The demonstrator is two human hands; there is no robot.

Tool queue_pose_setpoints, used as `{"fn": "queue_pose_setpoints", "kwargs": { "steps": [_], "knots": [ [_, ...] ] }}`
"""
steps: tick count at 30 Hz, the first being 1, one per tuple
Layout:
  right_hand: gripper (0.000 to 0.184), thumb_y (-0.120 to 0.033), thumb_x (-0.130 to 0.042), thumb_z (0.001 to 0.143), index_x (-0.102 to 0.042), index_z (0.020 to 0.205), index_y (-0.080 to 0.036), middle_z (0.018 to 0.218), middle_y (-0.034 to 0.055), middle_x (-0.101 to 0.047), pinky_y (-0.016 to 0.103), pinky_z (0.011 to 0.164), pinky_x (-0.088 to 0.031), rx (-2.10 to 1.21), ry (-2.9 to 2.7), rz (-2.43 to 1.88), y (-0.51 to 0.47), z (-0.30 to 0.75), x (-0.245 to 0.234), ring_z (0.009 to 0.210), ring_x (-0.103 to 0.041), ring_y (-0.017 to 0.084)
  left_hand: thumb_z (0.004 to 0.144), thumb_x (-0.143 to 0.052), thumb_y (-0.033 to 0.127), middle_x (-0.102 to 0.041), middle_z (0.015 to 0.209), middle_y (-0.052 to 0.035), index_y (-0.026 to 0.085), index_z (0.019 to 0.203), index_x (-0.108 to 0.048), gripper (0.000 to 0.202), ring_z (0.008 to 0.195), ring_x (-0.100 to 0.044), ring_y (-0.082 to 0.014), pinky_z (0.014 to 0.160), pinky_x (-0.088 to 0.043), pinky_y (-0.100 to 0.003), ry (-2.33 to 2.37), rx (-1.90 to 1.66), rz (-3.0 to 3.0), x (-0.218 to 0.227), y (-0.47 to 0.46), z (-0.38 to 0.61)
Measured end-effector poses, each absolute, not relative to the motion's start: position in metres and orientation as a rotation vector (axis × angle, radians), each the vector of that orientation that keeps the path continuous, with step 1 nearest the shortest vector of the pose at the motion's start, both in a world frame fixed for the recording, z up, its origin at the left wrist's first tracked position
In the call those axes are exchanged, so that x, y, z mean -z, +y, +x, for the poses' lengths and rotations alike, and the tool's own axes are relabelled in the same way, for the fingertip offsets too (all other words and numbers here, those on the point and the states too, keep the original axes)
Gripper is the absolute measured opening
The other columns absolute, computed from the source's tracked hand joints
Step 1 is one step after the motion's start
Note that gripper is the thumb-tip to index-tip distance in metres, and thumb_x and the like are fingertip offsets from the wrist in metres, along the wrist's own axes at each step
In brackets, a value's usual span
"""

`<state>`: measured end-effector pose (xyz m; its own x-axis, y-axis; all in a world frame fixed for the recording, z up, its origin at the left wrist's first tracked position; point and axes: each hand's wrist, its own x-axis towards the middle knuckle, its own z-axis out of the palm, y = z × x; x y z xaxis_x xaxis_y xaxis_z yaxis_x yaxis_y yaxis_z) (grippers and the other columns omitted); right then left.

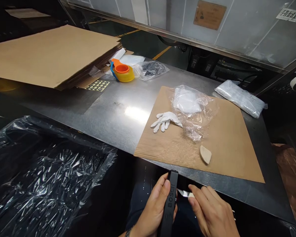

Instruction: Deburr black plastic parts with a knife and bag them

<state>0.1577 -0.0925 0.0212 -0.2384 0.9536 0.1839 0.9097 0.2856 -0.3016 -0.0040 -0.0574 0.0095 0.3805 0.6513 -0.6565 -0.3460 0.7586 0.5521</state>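
Note:
My left hand [153, 207] is wrapped round a black Bosch utility knife [169, 204], held upright below the table's front edge. My right hand [212, 212] pinches a small silvery blade [184, 193] next to the knife. Just beyond, on a brown cardboard sheet [227, 144], lie a white glove [165, 120], a crumpled clear plastic bag [193, 110] and a small tan wedge-shaped piece [205, 154].
The steel table [118, 112] carries a yellow-and-orange tape dispenser [122, 70], a sheet of black stickers [97, 85], two filled plastic bags [150, 69] [240, 97] and a stack of flat cardboard [49, 54] at the left. A black plastic-lined bin [44, 177] stands at my lower left.

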Motion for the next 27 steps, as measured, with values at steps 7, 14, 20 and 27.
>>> {"fn": "queue_pose_setpoints", "kwargs": {
  "steps": [7,14,20,27],
  "knots": [
    [0.031,-0.03,-0.036,0.095,-0.059,0.108,-0.014,0.069,0.0043,-0.059,0.021,0.053,-0.043,-0.136,-2.27,-1.725,-0.0942,0.1607,-0.0176,0.062,-0.057,0.013,0.08,-0.05,0.056,-0.054,0.071,0.0023,0.027,0.121,-0.039,0.052,0.04,-0.045,-0.0045,0.035,-0.032,-0.015,0.986,-0.637,0.312,-0.0116,-0.0588,-0.004],
    [0.032,-0.031,-0.037,0.095,-0.06,0.107,-0.014,0.069,0.0037,-0.059,0.021,0.052,-0.042,-0.12,-2.263,-1.719,-0.0941,0.161,-0.0153,0.062,-0.056,0.013,0.078,-0.052,0.058,-0.055,0.071,0.0015,0.027,0.123,-0.038,0.056,0.041,-0.045,-0.0049,0.036,-0.032,-0.015,0.996,-0.622,0.31,-0.0112,-0.0591,-0.0045],
    [0.033,-0.031,-0.035,0.095,-0.061,0.105,-0.015,0.069,0.0039,-0.06,0.021,0.052,-0.042,-0.124,-2.265,-1.724,-0.0933,0.1604,-0.0169,0.062,-0.057,0.013,0.077,-0.053,0.058,-0.054,0.07,0.0024,0.028,0.123,-0.038,0.057,0.041,-0.045,-0.0048,0.035,-0.03,-0.014,1.009,-0.6,0.288,-0.0115,-0.0598,-0.0047],
    [0.035,-0.032,-0.036,0.095,-0.062,0.108,-0.014,0.066,0.0031,-0.058,0.023,0.051,-0.038,0.023,-2.196,-1.746,-0.088,0.1604,-0.0139,0.06,-0.054,0.013,0.08,-0.05,0.057,-0.051,0.07,0.0036,0.027,0.119,-0.041,0.05,0.039,-0.043,-0.004,0.033,-0.029,-0.014,0.981,-0.623,0.316,-0.0113,-0.0593,-0.0039]
  ]
}}
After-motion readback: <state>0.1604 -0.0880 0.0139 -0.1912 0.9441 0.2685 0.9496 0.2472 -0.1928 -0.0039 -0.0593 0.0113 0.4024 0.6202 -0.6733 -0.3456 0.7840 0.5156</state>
